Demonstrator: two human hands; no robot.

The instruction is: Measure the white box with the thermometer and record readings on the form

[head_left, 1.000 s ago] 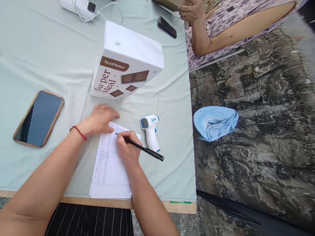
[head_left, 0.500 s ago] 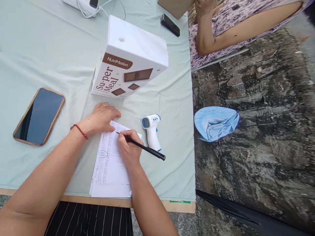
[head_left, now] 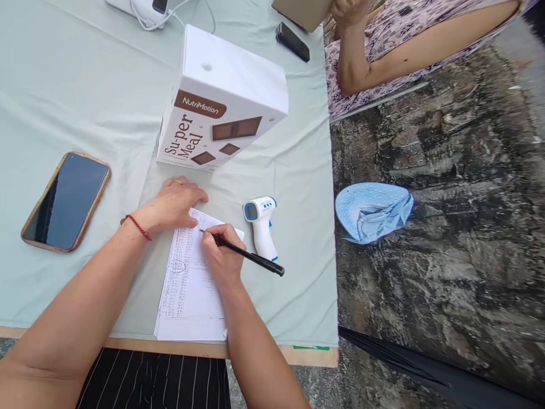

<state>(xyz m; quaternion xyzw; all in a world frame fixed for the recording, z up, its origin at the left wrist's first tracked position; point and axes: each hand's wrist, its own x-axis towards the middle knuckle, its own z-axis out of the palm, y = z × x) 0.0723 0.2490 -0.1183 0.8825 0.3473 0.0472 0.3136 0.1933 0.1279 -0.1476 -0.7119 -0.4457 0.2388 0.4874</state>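
Note:
My right hand (head_left: 223, 253) is closed around a black pen (head_left: 251, 256), its tip touching a stack of paper (head_left: 198, 289) covered in rows of small handwriting. My left hand (head_left: 176, 204) lies flat across the upper left edge of the paper, fingers stretched out. Just right of the writing hand lies a white and blue infrared thermometer (head_left: 262, 227). Beyond my left fingers stands a white NutriMotion box (head_left: 225, 102). A smartphone (head_left: 67, 201) in a brown-edged case lies face up on the left.
A pale green cloth (head_left: 293, 289) covers the table. At the back are a white device (head_left: 147, 10) with a cable and a black object (head_left: 293, 41). Another person's arm (head_left: 421, 54) rests past the right edge. A blue cap (head_left: 373, 213) lies on the stone ground.
The view has shifted very slightly. The pen stays on the paper at nearly the same spot, and both hands keep their places.

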